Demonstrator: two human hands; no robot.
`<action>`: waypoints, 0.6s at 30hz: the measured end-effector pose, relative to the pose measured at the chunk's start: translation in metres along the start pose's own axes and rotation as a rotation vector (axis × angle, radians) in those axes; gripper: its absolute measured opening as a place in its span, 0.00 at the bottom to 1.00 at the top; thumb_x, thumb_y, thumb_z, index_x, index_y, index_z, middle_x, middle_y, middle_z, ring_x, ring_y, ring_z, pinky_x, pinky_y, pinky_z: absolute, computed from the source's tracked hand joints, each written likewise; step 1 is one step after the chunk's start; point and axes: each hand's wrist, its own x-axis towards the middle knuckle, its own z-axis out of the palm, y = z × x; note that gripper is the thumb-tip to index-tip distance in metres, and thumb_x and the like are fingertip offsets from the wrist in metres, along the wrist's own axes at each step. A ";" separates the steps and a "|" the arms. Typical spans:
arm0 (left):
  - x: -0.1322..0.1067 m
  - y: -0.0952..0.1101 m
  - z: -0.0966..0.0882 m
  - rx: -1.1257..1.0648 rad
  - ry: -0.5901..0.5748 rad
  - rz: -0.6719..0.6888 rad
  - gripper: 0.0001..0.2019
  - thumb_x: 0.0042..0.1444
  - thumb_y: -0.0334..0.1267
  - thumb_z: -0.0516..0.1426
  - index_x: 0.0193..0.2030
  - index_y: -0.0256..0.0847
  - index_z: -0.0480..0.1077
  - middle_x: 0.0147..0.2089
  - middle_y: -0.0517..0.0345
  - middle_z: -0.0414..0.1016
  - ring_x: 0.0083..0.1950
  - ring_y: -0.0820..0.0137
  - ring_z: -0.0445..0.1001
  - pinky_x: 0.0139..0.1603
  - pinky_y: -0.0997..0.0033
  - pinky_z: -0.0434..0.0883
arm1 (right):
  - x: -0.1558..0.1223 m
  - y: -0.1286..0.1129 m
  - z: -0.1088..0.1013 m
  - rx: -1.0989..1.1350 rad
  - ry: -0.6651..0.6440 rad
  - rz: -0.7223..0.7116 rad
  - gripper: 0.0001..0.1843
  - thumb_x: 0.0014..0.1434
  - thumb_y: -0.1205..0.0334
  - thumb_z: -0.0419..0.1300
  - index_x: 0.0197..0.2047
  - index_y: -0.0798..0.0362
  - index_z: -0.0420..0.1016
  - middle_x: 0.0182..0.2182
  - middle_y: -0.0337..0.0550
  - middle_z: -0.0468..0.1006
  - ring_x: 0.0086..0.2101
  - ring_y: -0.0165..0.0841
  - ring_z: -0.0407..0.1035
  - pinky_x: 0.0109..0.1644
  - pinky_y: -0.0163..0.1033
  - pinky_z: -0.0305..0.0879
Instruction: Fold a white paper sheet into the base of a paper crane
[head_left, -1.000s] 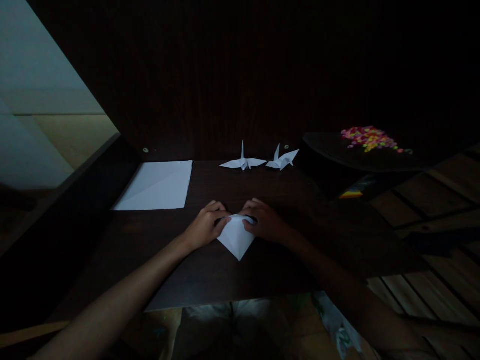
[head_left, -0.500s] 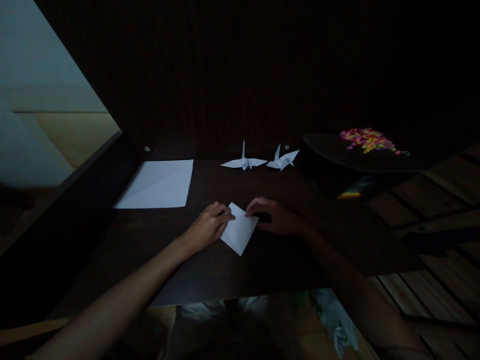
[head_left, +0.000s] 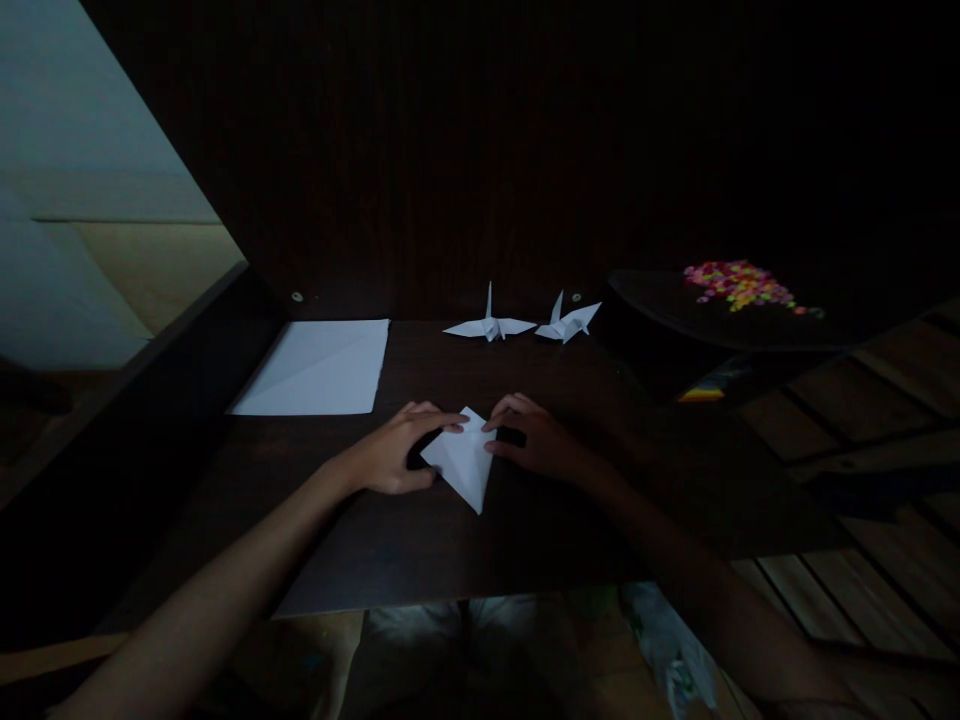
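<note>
A small folded white paper (head_left: pixel 463 462) lies on the dark desk top, its long point towards me and a small tip at the far end. My left hand (head_left: pixel 394 450) holds its left side, the index finger stretched across the upper part and the thumb at the left edge. On the other side, my right hand (head_left: pixel 538 436) is closed on the right edge, thumb below the bent fingers. Beyond the hands stand two white paper cranes, one crane (head_left: pixel 490 328) in the middle and another crane (head_left: pixel 568 324) to its right.
Flat white sheets (head_left: pixel 315 367) lie at the desk's back left. To the right, a dark raised shelf (head_left: pixel 660 300) bears a heap of small colourful pieces (head_left: pixel 742 285). A low side panel (head_left: pixel 127 420) borders the left, and a dark board rises behind. A plastic bag (head_left: pixel 667 640) sits below the front edge.
The paper's right side has been folded inward, so its outline is narrower there. My left hand has shifted left and spread its thumb; my right hand has moved slightly left with the edge.
</note>
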 end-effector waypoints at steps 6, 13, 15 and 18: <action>-0.002 -0.006 -0.005 -0.040 0.008 -0.036 0.32 0.50 0.32 0.59 0.64 0.43 0.60 0.56 0.50 0.71 0.55 0.58 0.66 0.57 0.53 0.64 | -0.001 -0.006 -0.001 -0.158 0.017 -0.094 0.08 0.62 0.61 0.59 0.37 0.54 0.78 0.37 0.48 0.74 0.38 0.38 0.65 0.42 0.45 0.64; 0.003 -0.009 0.007 -0.028 0.119 -0.055 0.23 0.60 0.44 0.58 0.61 0.44 0.64 0.52 0.52 0.75 0.54 0.62 0.69 0.56 0.58 0.66 | -0.003 -0.009 -0.004 -0.182 -0.019 -0.138 0.16 0.57 0.49 0.64 0.41 0.53 0.78 0.41 0.50 0.76 0.41 0.42 0.66 0.44 0.48 0.66; 0.006 -0.008 0.013 -0.007 0.162 -0.087 0.23 0.60 0.46 0.58 0.60 0.44 0.64 0.51 0.53 0.75 0.53 0.62 0.70 0.56 0.58 0.65 | -0.004 -0.009 -0.003 -0.195 -0.018 -0.138 0.19 0.56 0.47 0.64 0.42 0.53 0.78 0.42 0.50 0.75 0.42 0.42 0.66 0.43 0.48 0.66; 0.009 -0.003 0.020 0.055 0.199 -0.126 0.23 0.60 0.45 0.59 0.60 0.42 0.62 0.49 0.54 0.75 0.51 0.62 0.70 0.55 0.58 0.65 | -0.005 -0.009 -0.002 -0.234 -0.004 -0.146 0.20 0.56 0.45 0.64 0.43 0.53 0.78 0.42 0.51 0.75 0.42 0.43 0.65 0.44 0.49 0.66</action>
